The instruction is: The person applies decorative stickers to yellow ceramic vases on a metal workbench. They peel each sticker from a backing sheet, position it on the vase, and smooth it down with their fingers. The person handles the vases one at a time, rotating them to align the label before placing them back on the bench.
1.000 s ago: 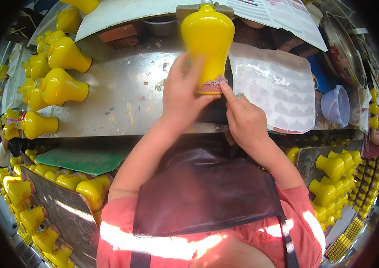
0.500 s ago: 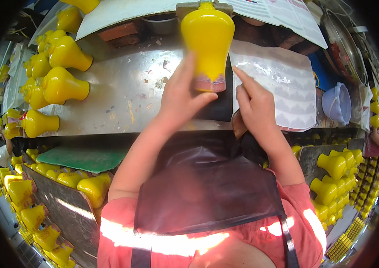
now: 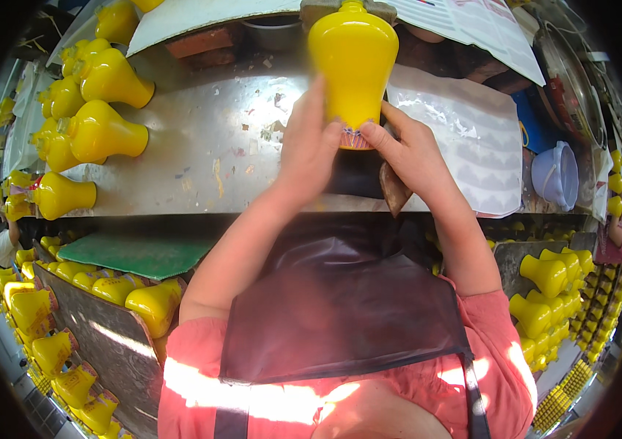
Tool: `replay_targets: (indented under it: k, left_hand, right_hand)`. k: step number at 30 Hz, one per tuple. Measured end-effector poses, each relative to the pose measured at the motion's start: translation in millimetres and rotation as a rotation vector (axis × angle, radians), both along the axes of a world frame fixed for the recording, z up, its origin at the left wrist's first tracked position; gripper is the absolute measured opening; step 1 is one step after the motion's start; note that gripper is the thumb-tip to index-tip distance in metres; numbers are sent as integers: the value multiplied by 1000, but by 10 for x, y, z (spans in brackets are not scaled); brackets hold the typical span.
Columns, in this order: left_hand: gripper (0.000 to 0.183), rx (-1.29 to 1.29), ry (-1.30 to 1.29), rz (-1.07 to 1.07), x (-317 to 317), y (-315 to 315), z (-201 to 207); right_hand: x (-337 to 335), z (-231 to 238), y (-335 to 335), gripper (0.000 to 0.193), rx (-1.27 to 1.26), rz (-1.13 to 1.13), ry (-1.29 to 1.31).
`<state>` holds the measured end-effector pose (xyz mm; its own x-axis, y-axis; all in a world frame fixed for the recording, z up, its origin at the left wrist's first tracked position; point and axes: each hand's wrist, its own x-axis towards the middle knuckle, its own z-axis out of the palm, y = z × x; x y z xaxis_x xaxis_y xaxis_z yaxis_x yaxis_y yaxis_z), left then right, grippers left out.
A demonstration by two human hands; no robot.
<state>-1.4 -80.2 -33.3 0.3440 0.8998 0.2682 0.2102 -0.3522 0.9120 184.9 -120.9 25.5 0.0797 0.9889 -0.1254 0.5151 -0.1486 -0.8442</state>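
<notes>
Left hand and right hand — both half-curled — grasp the yellow vase near its patterned end, upper centre; 2 forearms slant inward from below.

The vase is glossy yellow, with a pinkish band of upright stripes, purple-edged, at its foot. Left of the vase, other vases are yellow; right of it, a white sheet carries grey wavy rows and a bucket is lilac. Below it, an apron is dark brown, a shirt coral pink.
</notes>
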Motion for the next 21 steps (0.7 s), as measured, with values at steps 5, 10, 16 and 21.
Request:
replay_targets:
  k: [5,10,16,21]
  left_hand:
    - [68,8,2,7,13,-11,24]
    - [66,-32,-34,-8,-17,-24,66]
    - [66,-102,-82,-37,-78,-20,84]
    - [65,29,25,11,0,-21,34]
  right_hand:
    - [-81,-25,-25,58,35,-40,-68]
    - [-86,-27,-44,56,15,-31,-125]
    - [72,-11,-63,54,-73,41,190]
    - [57,-60,-70,56,-55,27,168]
